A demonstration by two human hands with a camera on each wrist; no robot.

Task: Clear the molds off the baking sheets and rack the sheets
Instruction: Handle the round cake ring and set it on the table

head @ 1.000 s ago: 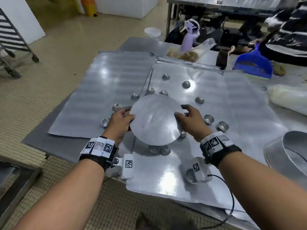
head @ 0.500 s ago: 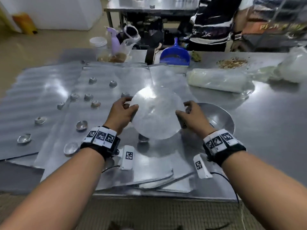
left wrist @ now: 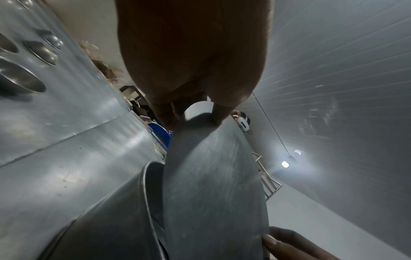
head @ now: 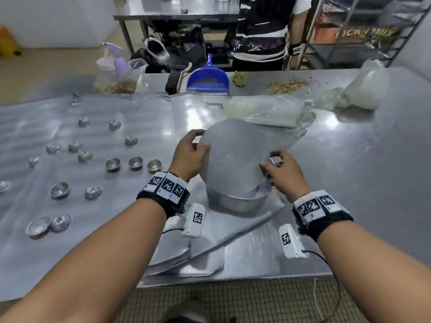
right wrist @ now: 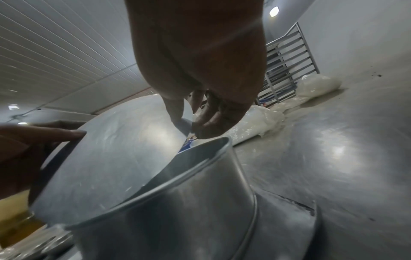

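I hold a round flat metal disc [head: 233,155] tilted, its lower edge dipping into a round metal cake tin [head: 238,201]. My left hand [head: 193,150] pinches the disc's left edge and my right hand [head: 275,164] pinches its right edge. In the left wrist view the disc [left wrist: 211,184] slants into the tin [left wrist: 124,211]; the right wrist view shows the disc [right wrist: 115,158] inside the tin's rim [right wrist: 177,202]. Several small metal molds [head: 112,164] lie scattered on the baking sheets [head: 98,229] to the left.
A blue dustpan [head: 208,80], a purple spray bottle [head: 121,64] and plastic bags of dough [head: 268,110] lie at the back of the steel table [head: 349,183]. A person in a striped top [head: 263,31] stands behind it. A tray rack [right wrist: 286,58] stands beyond the table.
Both hands carried the disc from over the sheets rightward, then tipped it so its lower edge went down into the cake tin. The view swung right with them.
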